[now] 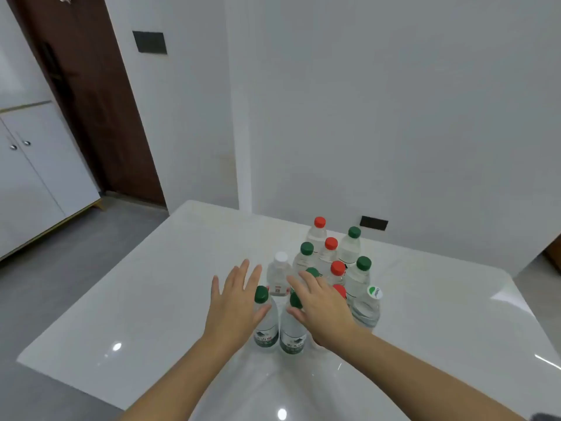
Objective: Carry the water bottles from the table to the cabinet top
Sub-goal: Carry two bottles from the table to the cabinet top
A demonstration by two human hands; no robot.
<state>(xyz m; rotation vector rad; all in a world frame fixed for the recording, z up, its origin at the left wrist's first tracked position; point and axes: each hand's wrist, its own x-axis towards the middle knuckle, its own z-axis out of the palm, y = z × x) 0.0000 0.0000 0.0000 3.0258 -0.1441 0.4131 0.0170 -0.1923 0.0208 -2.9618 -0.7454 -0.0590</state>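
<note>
**Both hands open at the front pair of bottles**

The left hand (233, 302) and right hand (321, 308) hover with fingers spread, holding nothing. The left front bottle (266, 326) stands at the left thumb and the right front bottle (292, 335) just under the right fingers. I'd wrap each round the body, not the cap, and lift straight up, clear of the cluster (334, 262) behind on the table (145, 299); the cabinet (39, 177) is well apart, far left

White Chinese characters run across the green labels (266, 338) of the two nearest bottles (292, 329), too blurred to read; a white-green cap (375, 292) bears small illegible lettering
</note>
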